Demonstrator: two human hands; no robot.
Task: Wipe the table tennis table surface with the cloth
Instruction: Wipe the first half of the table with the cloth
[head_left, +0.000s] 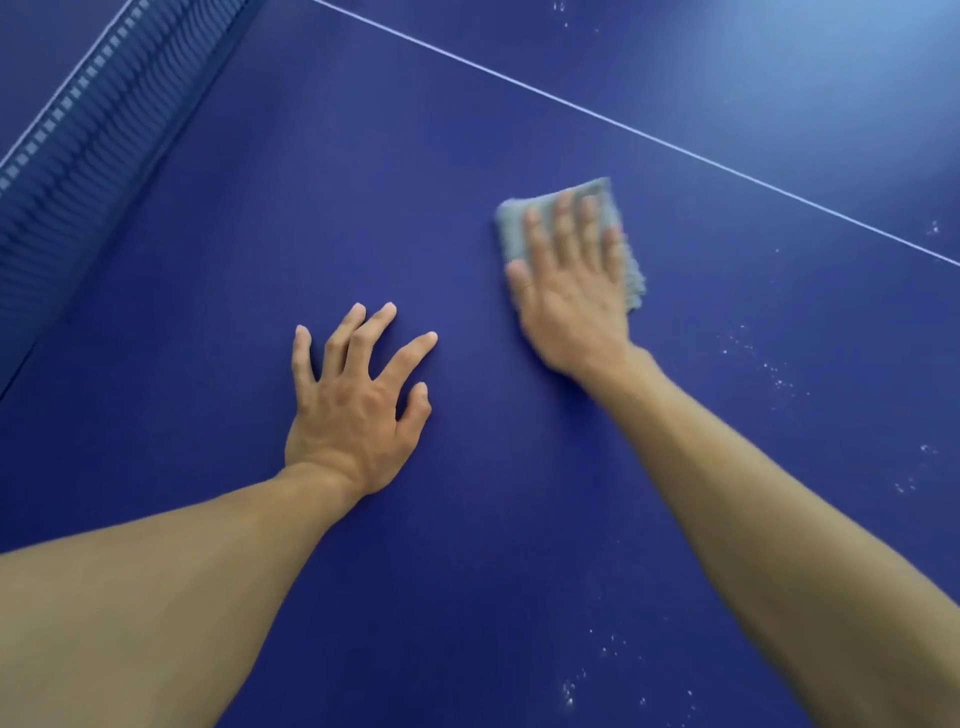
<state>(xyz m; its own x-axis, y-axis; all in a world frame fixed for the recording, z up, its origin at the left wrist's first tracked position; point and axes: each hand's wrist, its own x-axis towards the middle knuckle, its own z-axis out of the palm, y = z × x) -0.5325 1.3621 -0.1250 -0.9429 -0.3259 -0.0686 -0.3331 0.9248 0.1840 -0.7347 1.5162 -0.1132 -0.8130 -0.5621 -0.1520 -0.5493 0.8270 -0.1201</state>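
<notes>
The blue table (467, 130) fills the view, its surface running under both forearms. A thin white line (623, 128) crosses it from the top middle down to the right edge. The net (93, 135) stands along the upper left corner, dark blue mesh with a pale top band.

The right hand (571, 291) lies flat on the cloth (597, 192), palm down, fingers straight and close together, pressing it onto the table just below the white line. The cloth is grey-blue and folded, showing past the fingertips and along the hand's right side; this area is slightly blurred.

The left hand (353, 400) rests on the bare table to the left of the cloth, well apart from it, fingers spread and slightly arched, holding nothing.

White specks (774, 374) dot the surface to the right of the right forearm, and more lie near the bottom edge.
</notes>
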